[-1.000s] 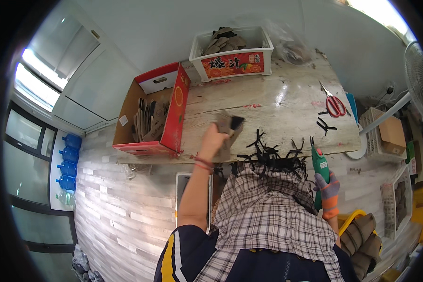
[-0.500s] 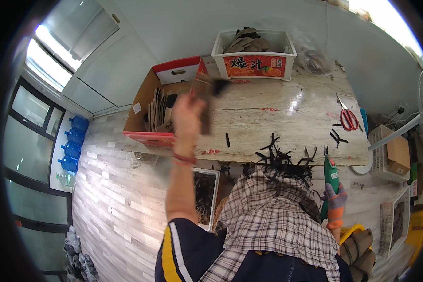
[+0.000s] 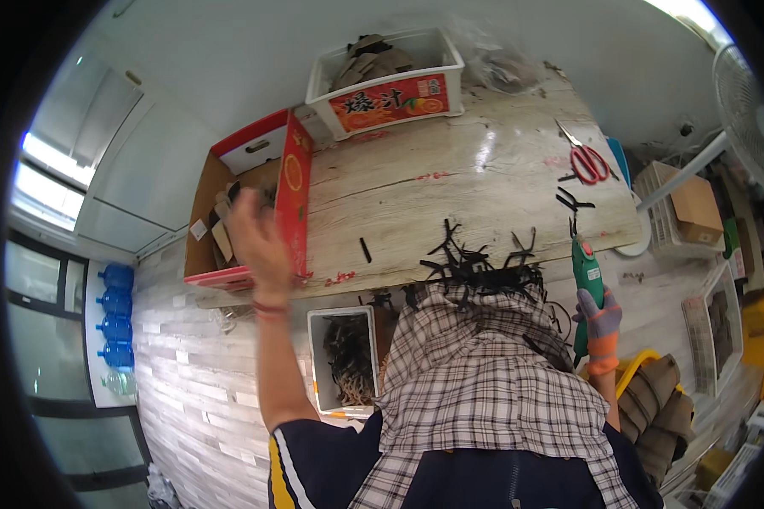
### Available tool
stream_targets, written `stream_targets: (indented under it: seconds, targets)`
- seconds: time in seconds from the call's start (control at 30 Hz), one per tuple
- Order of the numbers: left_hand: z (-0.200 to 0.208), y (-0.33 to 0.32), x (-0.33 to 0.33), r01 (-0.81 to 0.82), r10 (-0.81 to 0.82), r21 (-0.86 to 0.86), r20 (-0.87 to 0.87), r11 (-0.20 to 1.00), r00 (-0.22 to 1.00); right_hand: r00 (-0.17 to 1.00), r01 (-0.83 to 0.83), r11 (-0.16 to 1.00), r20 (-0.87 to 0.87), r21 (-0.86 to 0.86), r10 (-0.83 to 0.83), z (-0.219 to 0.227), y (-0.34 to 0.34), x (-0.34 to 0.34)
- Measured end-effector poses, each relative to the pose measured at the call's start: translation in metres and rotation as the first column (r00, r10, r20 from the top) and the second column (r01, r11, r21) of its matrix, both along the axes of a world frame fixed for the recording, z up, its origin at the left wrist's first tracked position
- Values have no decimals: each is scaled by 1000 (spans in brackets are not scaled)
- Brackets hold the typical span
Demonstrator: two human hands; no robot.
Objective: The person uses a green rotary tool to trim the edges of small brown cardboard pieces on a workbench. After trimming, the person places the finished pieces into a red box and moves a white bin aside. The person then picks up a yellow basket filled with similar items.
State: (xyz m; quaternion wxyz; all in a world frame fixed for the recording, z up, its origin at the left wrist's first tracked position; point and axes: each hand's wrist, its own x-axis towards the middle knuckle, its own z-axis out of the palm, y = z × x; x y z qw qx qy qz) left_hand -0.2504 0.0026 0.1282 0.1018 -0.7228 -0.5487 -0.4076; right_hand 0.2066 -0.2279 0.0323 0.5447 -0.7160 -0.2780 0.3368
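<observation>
Left hand: I see my left hand raised over the near end of the red box, fingers spread and loose, nothing in it.
Right hand: my right hand, in a grey and orange glove, is wrapped round the green cutter, which points up toward the tabletop edge.
Red box: one, lying open at the tabletop's left end, with cardboard pieces inside; my hand hides part of its near wall.
White crate: one, at the far edge, with brown scraps in it.
Black strips: a tangled heap at the near edge, too many to count; one lone strip lies apart to its left, and a few more lie near the scissors.
Scissors: one red-handled pair, far right on the tabletop.
Bin: one white bin on the floor below the tabletop, holding dark strips.
In the way: my checked cloth covers the lower middle and the near edge of the heap.
Around: one fan at right.
</observation>
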Motion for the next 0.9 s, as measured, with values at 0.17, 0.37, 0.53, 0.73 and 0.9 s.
stream_targets:
  seconds: [0.17,0.37,0.53,0.73,0.9]
  targets:
    - [-134,-34,67,185,-256,-370,-150,910,955,996,64,998,-70,16,-63,2,-10,16]
    - [-153,-5,151,395,-510,-454,-163,799,845,994,110,994,-14,-1,-110,3,-26,24]
    - [-139,-8,230,683,-813,-492,-95,541,575,989,140,990,-55,15,-139,3,-37,25]
    - [-130,-60,310,838,-999,-545,1,44,53,977,205,979,-57,1,-205,3,-41,36]
    - [-118,-19,359,885,-984,-432,-40,173,172,971,233,972,-56,14,-232,2,-40,45]
